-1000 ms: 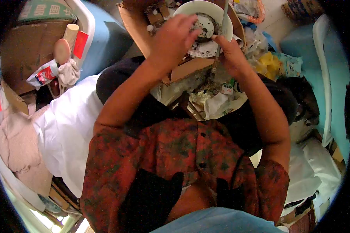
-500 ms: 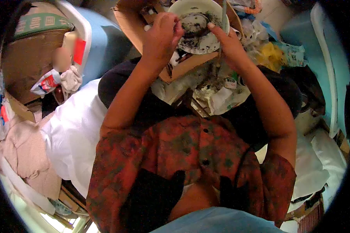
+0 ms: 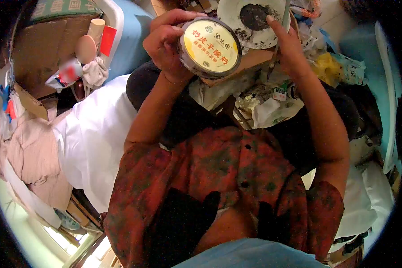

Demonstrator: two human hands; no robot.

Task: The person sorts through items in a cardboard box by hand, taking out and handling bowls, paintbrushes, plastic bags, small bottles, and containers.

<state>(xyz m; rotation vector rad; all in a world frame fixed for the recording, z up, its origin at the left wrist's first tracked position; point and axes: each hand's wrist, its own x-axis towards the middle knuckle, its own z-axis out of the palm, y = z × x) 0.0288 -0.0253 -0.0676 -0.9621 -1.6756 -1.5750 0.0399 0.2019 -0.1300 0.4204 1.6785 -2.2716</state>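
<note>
Amid clutter (image 3: pixel 328 68), the half-curled left hand (image 3: pixel 166 44) grips a tub (image 3: pixel 211 46); the half-closed right hand (image 3: pixel 291 50) holds a bowl (image 3: pixel 230 12).

1. The round lid (image 3: pixel 211 45) bore 奶皮子酸奶 in large red-orange characters.
2. Above these, black brushed characters appeared to read 紫光园; a smaller red line beneath the large ones was too small to read surely.
3. On the green band (image 3: pixel 44 13) across the cardboard box (image 3: pixel 38 49), 国 was legible.
4. Print on the red-and-white packet (image 3: pixel 66 75) was blurred.
5. Markings on the small green-and-white carton (image 3: pixel 280 93) were too small to read.
</note>
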